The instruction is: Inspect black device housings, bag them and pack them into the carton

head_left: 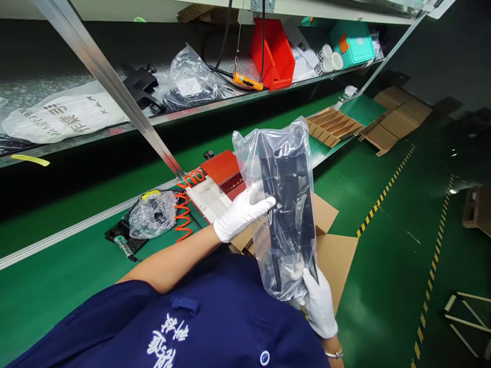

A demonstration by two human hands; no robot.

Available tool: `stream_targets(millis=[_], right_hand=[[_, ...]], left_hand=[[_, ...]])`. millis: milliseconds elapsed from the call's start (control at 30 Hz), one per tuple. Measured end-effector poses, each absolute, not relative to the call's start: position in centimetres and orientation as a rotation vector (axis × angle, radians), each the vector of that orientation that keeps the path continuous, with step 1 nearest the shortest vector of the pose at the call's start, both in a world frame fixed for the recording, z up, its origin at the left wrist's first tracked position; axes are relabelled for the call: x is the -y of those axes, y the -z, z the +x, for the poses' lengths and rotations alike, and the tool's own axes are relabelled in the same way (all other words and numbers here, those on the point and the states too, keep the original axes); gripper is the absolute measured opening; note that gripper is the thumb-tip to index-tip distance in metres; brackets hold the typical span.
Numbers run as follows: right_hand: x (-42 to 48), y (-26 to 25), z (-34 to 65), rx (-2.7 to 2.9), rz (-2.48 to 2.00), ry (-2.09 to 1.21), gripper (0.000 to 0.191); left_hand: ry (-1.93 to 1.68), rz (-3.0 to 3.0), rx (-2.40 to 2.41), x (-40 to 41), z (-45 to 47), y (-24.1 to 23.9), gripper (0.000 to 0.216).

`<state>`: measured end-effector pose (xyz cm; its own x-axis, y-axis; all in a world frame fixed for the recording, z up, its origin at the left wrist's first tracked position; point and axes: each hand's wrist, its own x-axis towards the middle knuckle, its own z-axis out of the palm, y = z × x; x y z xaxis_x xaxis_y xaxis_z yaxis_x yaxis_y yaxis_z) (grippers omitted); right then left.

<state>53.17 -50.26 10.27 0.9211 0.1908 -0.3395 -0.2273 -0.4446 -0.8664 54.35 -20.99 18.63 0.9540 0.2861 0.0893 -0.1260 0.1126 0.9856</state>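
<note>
In front of my chest is a clear plastic bag (pixel 251 153) with a long dark plastic part (pixel 289 194) inside, its far end tilted up. My left hand (pixel 243 212), in a white glove, grips the bag's left side, with a finger lying across its front. At the lower right corner, my gloved right hand (pixel 320 301) is closed around the bag's near end, and some of its fingers are hidden behind the film. Below the bag, an open cardboard box (pixel 337 255) shows its flaps.
A white and red fixture (pixel 209 197) and a coiled orange hose (pixel 184 214) lie on the green bench, beside a bubble-wrapped item (pixel 153 214). Cardboard dividers (pixel 333 125) are at the far end. The shelf above carries a red bin (pixel 272 56) and an orange electric screwdriver (pixel 247 81).
</note>
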Motion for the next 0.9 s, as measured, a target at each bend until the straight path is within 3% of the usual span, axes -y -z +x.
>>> stream_targets(millis=[100,267,467,667,900], right_hand=[[50.4,-10.1,53.0,0.023,-2.003,-0.42,0.084],[50.1,-11.1,52.8,0.026,-1.963,-0.513,0.092],[49.5,-12.2,52.9,0.006,-1.904,-0.525,0.075],[49.1,-13.6,53.0,-0.03,-1.902,-0.488,0.076],[47.8,-16.4,52.3,-0.21,-1.788,-0.754,0.1]], left_hand=[[-0.308,1.434,-0.125,20.9,54.0,-18.6,0.063],[-0.293,1.4,-0.131,20.5,53.6,-18.3,0.064],[-0.299,1.45,-0.127,20.8,54.2,-19.4,0.066],[-0.341,1.41,-0.093,20.9,54.8,-19.7,0.068],[-0.395,1.389,-0.126,19.9,54.8,-18.4,0.063]])
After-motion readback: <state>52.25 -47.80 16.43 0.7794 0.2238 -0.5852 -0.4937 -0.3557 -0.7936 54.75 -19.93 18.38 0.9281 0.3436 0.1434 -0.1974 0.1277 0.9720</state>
